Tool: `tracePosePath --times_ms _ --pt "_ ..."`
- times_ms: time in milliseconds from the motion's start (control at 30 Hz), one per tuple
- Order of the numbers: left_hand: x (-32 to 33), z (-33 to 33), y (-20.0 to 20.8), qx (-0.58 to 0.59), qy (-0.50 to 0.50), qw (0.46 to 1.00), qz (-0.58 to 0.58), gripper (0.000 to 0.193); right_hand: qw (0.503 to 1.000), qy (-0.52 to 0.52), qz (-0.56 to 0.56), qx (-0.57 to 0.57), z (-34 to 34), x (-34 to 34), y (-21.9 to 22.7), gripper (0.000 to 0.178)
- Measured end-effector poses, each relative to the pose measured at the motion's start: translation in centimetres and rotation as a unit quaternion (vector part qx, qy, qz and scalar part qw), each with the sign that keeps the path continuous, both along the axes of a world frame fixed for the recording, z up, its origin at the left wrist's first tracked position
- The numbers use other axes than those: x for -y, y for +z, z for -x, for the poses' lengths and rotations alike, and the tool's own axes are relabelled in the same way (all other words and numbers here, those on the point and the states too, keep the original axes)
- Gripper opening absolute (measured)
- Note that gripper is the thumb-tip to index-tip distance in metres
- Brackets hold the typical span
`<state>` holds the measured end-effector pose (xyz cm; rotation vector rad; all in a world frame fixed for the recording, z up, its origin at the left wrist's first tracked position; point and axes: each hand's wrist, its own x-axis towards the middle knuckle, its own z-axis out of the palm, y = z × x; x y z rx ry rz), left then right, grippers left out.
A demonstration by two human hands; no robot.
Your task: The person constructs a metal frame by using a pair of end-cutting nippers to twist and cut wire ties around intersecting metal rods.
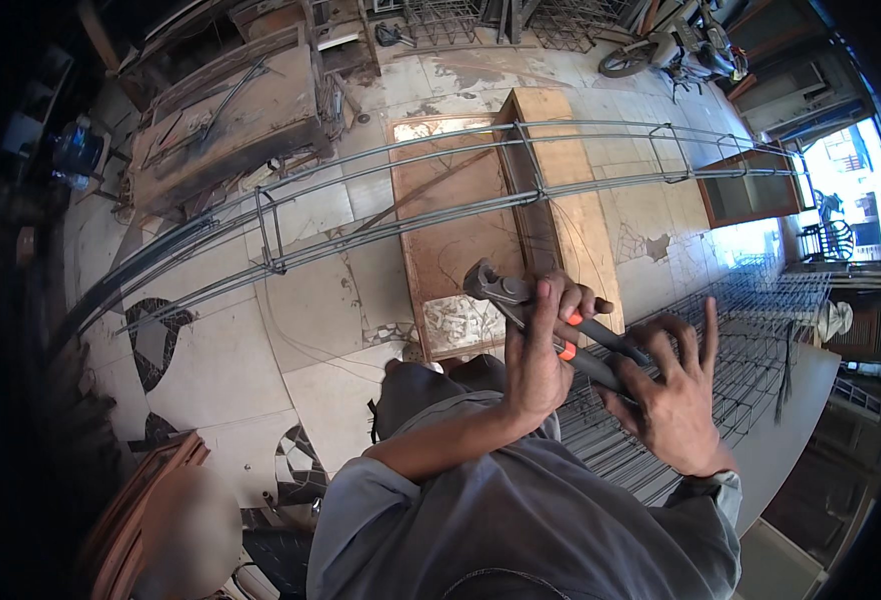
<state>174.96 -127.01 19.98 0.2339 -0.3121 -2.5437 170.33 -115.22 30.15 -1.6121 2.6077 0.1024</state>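
A pair of pincers with a grey metal head and dark handles with orange bands is held in front of my body, its jaws pointing up and left. My left hand is closed around the handles just behind the head. Farther back, my right hand grips the handle ends, with one finger sticking up. Beyond the pincers a long cage of steel bars with rectangular stirrups stretches across the view, over a wooden box-like frame. Thin loose wires hang near the cage.
Stacked steel mesh cages lie at my right. A dusty wooden workbench stands at the far left, a motorcycle at the far right. Wooden frames lean at the lower left beside a blurred patch. Tiles cover the floor.
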Motion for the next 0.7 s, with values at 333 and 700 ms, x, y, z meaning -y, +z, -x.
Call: tracePosePath --times_ms 333,700 --pt "2.4 5.2 -3.0 -0.071 -0.050 0.982 -0.167 0.027 0.986 0.015 0.039 0.160 4.7 2.1 -2.1 0.048" --pt "1.8 7.0 -5.1 -0.027 -0.178 0.984 0.011 0.038 0.980 -0.136 -0.134 -0.060 2.9 4.9 0.5 0.042"
